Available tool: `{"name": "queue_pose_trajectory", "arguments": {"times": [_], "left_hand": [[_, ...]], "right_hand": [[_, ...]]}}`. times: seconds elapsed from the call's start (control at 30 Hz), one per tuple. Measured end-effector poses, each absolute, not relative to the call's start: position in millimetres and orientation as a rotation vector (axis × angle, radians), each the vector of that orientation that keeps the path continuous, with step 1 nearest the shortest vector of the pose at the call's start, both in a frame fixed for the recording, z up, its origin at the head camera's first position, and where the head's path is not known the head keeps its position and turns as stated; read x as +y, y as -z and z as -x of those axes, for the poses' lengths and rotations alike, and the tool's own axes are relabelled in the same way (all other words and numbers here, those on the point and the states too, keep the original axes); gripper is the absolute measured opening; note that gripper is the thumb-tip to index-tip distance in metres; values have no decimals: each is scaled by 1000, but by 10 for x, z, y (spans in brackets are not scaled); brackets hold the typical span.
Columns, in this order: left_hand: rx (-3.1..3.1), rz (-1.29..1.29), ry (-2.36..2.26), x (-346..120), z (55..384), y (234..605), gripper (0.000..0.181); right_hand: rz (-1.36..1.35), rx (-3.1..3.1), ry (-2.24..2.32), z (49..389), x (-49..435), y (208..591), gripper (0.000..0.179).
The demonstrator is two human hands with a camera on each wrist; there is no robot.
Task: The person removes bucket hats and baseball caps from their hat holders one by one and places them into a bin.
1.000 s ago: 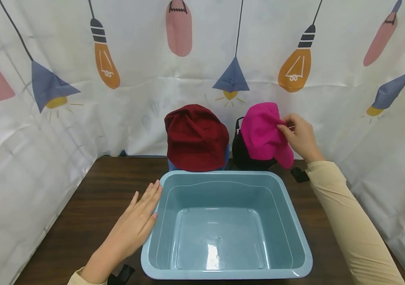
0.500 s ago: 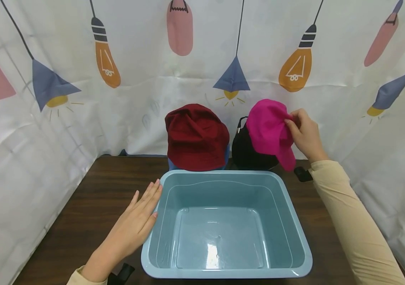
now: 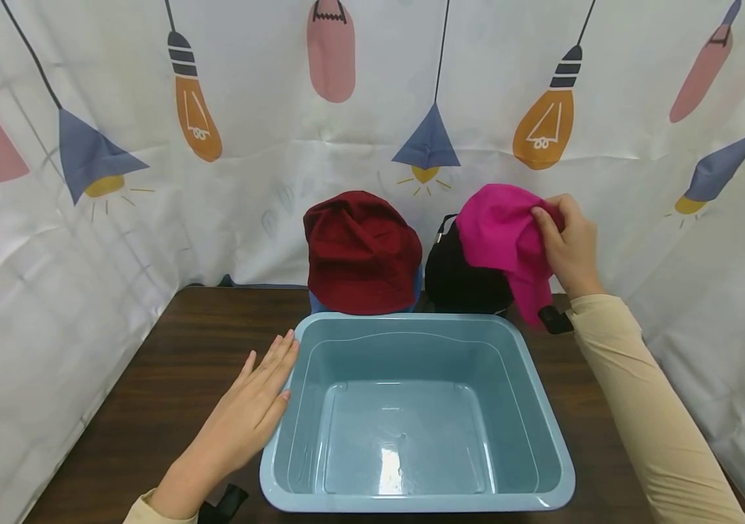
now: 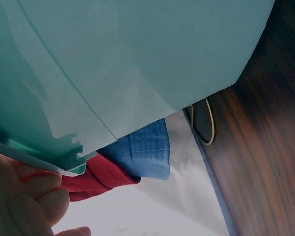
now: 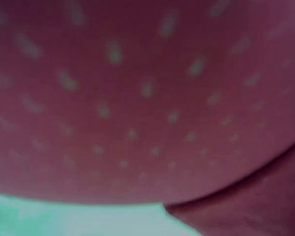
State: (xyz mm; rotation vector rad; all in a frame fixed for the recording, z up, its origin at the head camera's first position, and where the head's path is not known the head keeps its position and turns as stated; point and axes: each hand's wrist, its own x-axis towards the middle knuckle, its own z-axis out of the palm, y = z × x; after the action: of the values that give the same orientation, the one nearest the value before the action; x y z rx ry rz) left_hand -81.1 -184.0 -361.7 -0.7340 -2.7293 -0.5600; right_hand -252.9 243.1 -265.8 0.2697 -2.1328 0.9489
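A bright pink cap hangs from my right hand, which pinches its right side between thumb and fingers. Behind and left of it is a black cap, partly covered by the pink one. My left hand lies with straight fingers against the left rim of a light blue plastic tub. In the left wrist view, the fingers touch the tub's rim from below. Dotted dark pink cloth fills most of the right wrist view, too close and blurred to tell which part of the cap it is.
A dark red cap sits over a blue hat behind the tub, left of the black cap. All stand on a dark wooden table. A white curtain printed with lamps encloses the back and sides.
My right hand has drawn the pink cap rightward off the black cap, exposing more of the black one, and its hold has grown firmer. My left hand and the tub have stayed put.
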Motion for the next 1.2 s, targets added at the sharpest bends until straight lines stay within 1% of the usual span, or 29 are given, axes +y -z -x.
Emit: {"name": "queue_pose_trajectory", "arguments": {"times": [0.33,0.5,0.77,1.2], "left_hand": [[-2711,740,553,-1832,806,3597,55],[-2733,740,535,-1833,796,3605,55],[-2714,743,543,-1837,804,3597,56],[-2728,741,543,-1842,807,3604,56]], "right_hand": [[-316,-2075,-1014,2446,2470,2611,22],[-318,-2059,-1058,2375,2514,2593,19],[-326,-2061,-1040,2297,2561,2563,19],[-437,-2051,-1023,2150,2479,2451,11]]}}
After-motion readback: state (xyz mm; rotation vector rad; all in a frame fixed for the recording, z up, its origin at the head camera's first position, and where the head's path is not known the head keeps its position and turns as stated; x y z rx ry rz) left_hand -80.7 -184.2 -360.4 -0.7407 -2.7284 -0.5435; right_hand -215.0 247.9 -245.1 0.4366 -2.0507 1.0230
